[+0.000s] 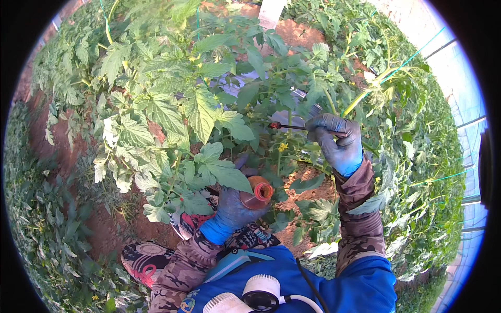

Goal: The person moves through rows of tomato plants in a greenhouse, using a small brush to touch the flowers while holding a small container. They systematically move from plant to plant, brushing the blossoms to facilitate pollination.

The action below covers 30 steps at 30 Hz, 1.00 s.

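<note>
In a blue glove, my left hand (235, 209) is closed around a small plastic bottle (256, 195) with an open mouth and reddish contents. Leaves cover part of the bottle's side. My right hand (332, 141), also gloved, grips a thin dark-handled brush (291, 126) whose tip is stained dark red. The brush points left, level with the leaves and above a yellow flower (282, 147) on a tomato plant. A compound tomato leaf (229, 172) hangs just above the left hand.
Tomato plants (164, 105) crowd the left and centre, with more rows (422, 164) to the right. A green support string (411, 60) runs along a stem at upper right. Reddish soil (305, 184) shows below. A patterned shoe (146, 260) stands at lower left.
</note>
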Each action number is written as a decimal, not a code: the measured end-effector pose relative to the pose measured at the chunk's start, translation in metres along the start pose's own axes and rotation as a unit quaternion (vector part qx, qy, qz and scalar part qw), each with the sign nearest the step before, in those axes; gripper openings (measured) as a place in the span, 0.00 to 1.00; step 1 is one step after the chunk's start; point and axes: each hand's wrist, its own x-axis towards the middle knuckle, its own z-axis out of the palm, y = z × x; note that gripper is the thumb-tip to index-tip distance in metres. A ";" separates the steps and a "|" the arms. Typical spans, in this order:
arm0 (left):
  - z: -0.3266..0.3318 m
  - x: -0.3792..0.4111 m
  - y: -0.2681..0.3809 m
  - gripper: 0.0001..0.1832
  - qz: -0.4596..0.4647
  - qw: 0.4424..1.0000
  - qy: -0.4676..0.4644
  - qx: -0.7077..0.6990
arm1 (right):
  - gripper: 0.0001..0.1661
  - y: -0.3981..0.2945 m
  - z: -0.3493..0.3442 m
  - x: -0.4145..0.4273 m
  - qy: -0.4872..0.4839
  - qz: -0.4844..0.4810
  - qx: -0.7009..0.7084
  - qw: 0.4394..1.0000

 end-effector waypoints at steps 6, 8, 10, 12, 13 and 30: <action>0.053 0.043 -0.001 0.40 0.085 0.993 -0.058 0.060 | 0.09 0.001 -0.010 -0.014 0.036 0.053 0.063 0.996; 0.062 0.052 -0.006 0.40 0.068 0.991 -0.068 0.093 | 0.09 0.003 -0.015 -0.018 0.032 0.062 0.062 0.996; 0.071 0.057 -0.003 0.40 0.035 0.988 -0.097 0.112 | 0.10 0.011 -0.020 -0.023 0.033 0.065 0.062 0.995; 0.078 0.056 0.001 0.40 -0.017 0.983 -0.139 0.122 | 0.10 0.016 -0.025 -0.023 0.020 0.065 0.043 0.997; 0.082 0.053 -0.002 0.42 0.013 0.982 -0.129 0.134 | 0.09 0.018 -0.026 -0.023 0.013 0.063 0.037 0.997; 0.098 0.044 -0.021 0.47 0.061 0.983 -0.116 0.127 | 0.09 0.033 -0.020 -0.016 -0.092 0.024 -0.016 0.995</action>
